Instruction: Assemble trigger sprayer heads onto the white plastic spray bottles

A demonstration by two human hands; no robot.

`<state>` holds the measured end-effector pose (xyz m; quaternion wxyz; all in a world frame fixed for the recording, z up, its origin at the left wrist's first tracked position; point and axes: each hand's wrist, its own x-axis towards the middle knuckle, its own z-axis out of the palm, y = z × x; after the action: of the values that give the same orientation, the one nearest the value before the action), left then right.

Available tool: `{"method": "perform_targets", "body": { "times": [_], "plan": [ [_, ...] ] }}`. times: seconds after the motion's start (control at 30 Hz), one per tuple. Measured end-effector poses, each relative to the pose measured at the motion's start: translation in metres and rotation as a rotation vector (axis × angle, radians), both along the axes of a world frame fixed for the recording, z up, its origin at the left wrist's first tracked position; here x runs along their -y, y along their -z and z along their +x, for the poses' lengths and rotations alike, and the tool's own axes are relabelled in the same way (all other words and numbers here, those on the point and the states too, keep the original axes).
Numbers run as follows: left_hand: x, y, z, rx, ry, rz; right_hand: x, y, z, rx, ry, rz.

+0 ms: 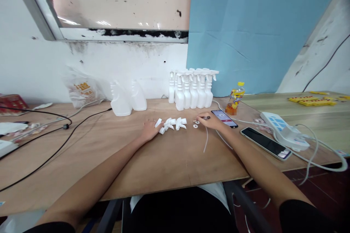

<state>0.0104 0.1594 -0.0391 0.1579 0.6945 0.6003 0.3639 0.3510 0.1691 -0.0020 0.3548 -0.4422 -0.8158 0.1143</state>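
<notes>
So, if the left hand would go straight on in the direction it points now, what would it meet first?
Most likely the nearest white spray head, right at the left hand's fingers; whether they already touch is hard to tell.

On table (175,164): spray heads (181,123), centre of frame; washers (194,126), right of them; sprayers (194,94), behind, just above centre; 2 bottles (121,100), left of sprayers; 2 phones (264,142), right of centre; power strip (273,120), farther right.
</notes>
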Motion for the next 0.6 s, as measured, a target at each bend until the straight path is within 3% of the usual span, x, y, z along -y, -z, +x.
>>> {"method": "perform_targets", "body": {
  "times": [0.13, 0.33, 0.43, 0.6],
  "plan": [
    [-0.003, 0.007, 0.008, -0.101, -0.034, 0.006, -0.003, -0.001, -0.002, -0.030, -0.008, 0.007],
    [-0.003, 0.007, 0.016, -0.133, 0.075, 0.032, -0.007, -0.003, 0.000, -0.136, 0.023, -0.027],
    [-0.032, -0.011, 0.022, -0.115, 0.042, 0.060, -0.008, -0.003, 0.001, -0.154, 0.055, -0.025],
    [-0.115, -0.062, 0.047, -0.173, -0.008, 0.126, -0.005, -0.007, 0.000, -0.145, 0.085, -0.008]
  ]
}}
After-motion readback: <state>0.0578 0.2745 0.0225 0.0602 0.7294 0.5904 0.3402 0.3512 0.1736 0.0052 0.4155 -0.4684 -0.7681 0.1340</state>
